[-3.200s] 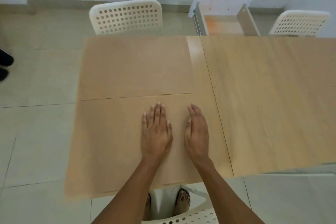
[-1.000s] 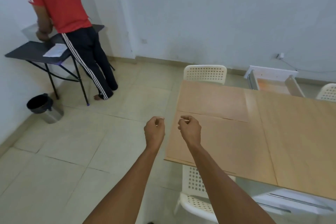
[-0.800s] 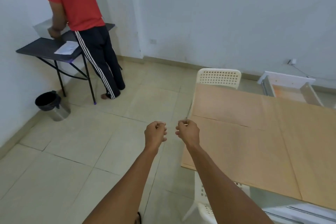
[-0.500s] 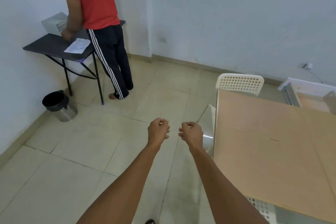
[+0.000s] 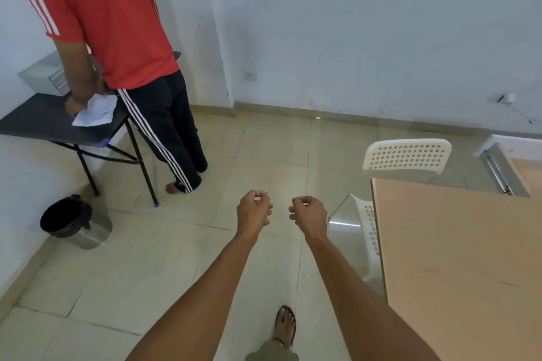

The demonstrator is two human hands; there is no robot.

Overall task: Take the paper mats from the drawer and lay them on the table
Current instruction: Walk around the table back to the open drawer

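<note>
Brown paper mats (image 5: 457,255) lie flat on the table at the right, covering its left end. The white drawer (image 5: 510,161) stands pulled out on the floor behind the table, cut off by the right edge. Out over the floor tiles, left of the table, my left hand (image 5: 253,211) and my right hand (image 5: 308,214) are both curled into loose fists. Neither holds anything.
A white perforated chair (image 5: 406,154) stands at the table's far end, another (image 5: 366,231) at its left side. A person in a red shirt (image 5: 117,47) stands at a small black folding table (image 5: 44,120) by the left wall. A steel bin (image 5: 74,223) sits near it.
My view has swung left, away from the table. Both hands lifted off the mat, curled into fists and now hang over the floor. The person at the black table looks nearer.
</note>
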